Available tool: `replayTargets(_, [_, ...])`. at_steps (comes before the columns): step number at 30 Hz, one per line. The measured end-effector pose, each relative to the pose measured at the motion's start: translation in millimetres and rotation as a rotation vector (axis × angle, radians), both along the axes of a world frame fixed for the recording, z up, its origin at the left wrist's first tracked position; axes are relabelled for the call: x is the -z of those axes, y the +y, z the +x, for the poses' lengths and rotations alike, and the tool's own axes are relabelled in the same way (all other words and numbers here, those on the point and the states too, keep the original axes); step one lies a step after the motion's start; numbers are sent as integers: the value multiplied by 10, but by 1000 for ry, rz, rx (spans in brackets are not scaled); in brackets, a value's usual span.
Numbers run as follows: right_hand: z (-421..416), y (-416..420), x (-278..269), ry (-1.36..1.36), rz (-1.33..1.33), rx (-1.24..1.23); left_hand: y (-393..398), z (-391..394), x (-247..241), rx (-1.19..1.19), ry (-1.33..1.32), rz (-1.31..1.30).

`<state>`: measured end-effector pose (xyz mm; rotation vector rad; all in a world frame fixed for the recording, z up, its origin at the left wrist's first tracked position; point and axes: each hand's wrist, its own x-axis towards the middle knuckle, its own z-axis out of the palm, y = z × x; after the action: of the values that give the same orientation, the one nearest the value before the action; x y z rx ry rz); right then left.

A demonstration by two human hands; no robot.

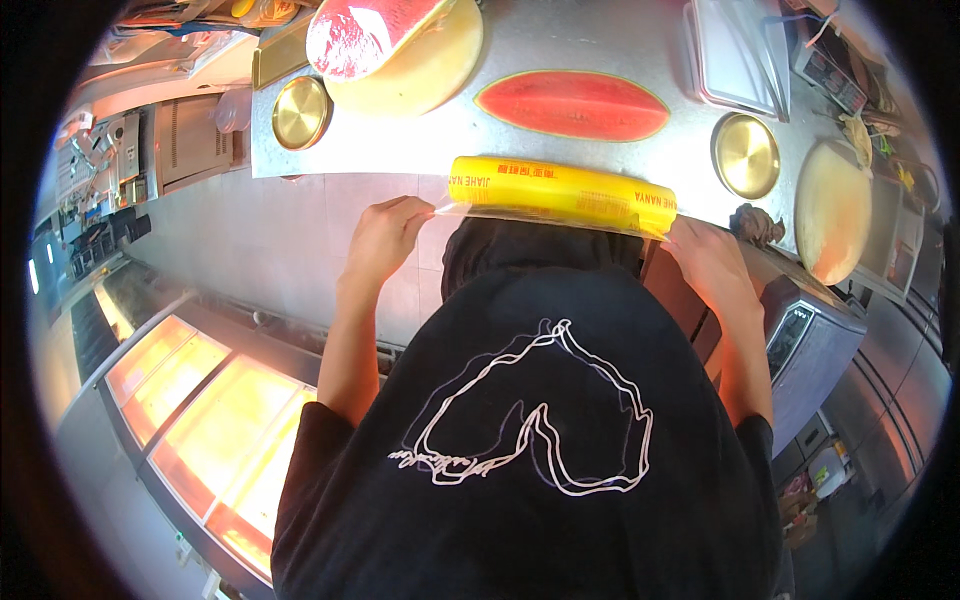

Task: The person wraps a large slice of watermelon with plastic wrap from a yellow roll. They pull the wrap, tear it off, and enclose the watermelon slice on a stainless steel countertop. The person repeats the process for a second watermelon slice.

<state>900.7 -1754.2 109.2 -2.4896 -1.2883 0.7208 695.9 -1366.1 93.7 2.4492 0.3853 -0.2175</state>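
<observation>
A yellow roll of plastic cling film [562, 193] lies along the near edge of the metal table, with printing on it. My left hand [390, 229] pinches the film's free edge just beyond the roll's left end. At the right end my right hand [699, 251] pinches the other corner of the film, close to the roll. Between both hands the clear film is drawn towards my body. Beyond the roll lies a long wedge of cut watermelon [574, 105], red flesh up. Farther back at the left, a larger cut watermelon piece [360, 37], partly shiny, rests on a round board [420, 86].
Round gold-coloured metal dishes stand at left [300, 112] and right [747, 156]. A clear plastic-covered tray [739, 56] is at the back right. Near the right edge are a crumpled dark cloth [757, 226] and another round board [834, 214]. A lit display case [217, 427] stands lower left.
</observation>
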Motion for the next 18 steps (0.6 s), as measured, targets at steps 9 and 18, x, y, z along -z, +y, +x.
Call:
replayTargets(9, [-104,-16,-740,-86,44,68,-86,14,-675,-9,-97,32])
replayTargets(18, [-393,-30,-1282,-123,11,305,66,-10,-1087,166,-202,1])
